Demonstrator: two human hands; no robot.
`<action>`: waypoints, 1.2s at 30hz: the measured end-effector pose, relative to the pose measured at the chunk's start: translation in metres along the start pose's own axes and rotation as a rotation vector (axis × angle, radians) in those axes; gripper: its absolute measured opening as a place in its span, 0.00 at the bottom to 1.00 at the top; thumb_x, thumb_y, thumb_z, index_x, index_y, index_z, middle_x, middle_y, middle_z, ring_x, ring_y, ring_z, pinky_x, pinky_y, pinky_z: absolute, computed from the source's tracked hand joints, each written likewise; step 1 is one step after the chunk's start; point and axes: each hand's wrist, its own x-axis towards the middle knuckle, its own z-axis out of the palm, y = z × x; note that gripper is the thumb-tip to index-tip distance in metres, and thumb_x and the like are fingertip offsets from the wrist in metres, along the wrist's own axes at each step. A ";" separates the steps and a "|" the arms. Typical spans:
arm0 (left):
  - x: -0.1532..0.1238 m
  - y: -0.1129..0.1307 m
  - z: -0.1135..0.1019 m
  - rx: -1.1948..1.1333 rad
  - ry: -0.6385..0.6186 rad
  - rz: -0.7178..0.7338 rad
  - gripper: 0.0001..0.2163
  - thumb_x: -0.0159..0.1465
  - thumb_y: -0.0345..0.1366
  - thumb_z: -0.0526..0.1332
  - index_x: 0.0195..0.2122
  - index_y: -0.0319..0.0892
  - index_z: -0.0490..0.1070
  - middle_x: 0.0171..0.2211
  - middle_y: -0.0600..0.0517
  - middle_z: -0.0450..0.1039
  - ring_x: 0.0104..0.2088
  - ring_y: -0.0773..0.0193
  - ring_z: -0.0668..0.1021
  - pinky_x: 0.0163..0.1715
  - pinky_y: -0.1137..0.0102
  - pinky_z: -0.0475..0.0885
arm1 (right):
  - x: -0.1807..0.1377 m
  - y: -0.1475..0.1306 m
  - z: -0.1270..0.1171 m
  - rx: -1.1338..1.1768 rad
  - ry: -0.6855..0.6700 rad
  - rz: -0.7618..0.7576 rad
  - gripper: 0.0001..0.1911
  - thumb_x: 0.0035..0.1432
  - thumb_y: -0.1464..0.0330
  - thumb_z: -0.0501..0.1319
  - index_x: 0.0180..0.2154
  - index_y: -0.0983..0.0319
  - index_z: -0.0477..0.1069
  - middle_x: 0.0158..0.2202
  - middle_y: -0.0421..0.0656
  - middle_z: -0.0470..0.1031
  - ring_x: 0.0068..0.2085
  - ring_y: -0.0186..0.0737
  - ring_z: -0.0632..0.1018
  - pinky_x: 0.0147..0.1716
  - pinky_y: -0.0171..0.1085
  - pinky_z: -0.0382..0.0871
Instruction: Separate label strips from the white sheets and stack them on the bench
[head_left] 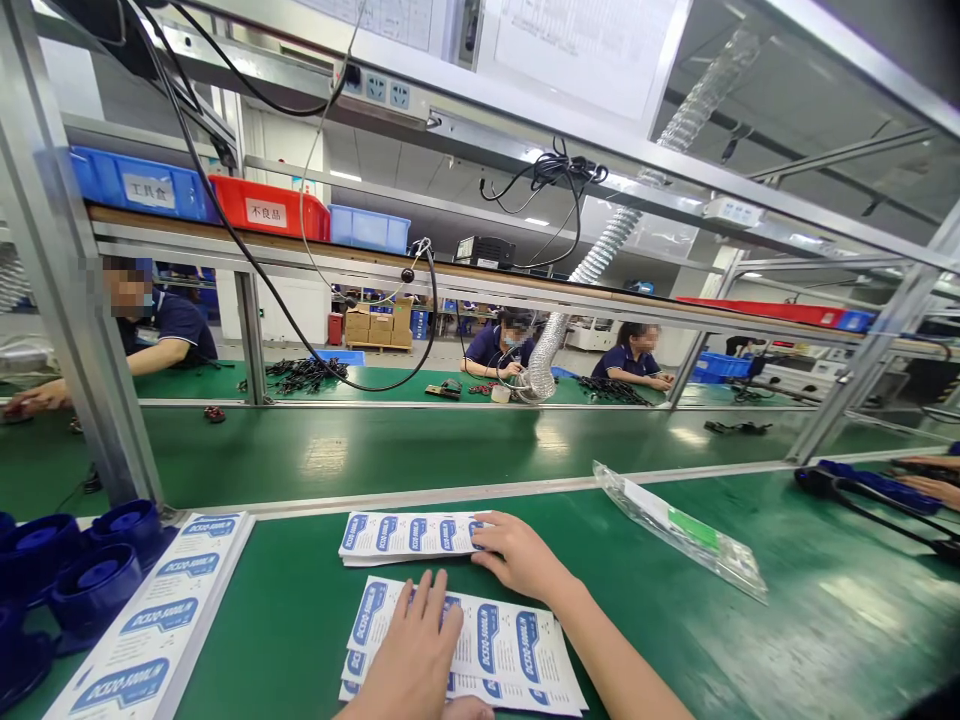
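Printed label sheets (517, 640), white with blue blocks, lie overlapping in a fanned pile at the front of the green bench. My left hand (416, 640) rests flat on that pile, its fingers spread. Behind it is a neater stack of the same label sheets (412, 538). Around the right end of this stack, my right hand (521, 560) has its fingers bent, touching the sheets; its fingertips are partly hidden. A taller, long stack of label sheets (161, 610) stands to the left.
Blue round plastic parts (97, 590) crowd the left edge. A clear plastic bag (682, 530) with a green label lies to the right. Metal frame posts (82, 250) and a shelf with bins (270, 208) rise ahead. Co-workers (637, 360) sit beyond; another person's hands (934, 480) are far right.
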 end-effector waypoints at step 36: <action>0.012 -0.014 -0.025 0.040 0.240 -0.060 0.10 0.72 0.40 0.57 0.46 0.42 0.74 0.47 0.43 0.77 0.45 0.48 0.78 0.44 0.53 0.77 | -0.001 -0.002 -0.002 0.013 0.019 0.008 0.09 0.71 0.68 0.60 0.46 0.55 0.80 0.46 0.45 0.84 0.54 0.52 0.80 0.55 0.48 0.74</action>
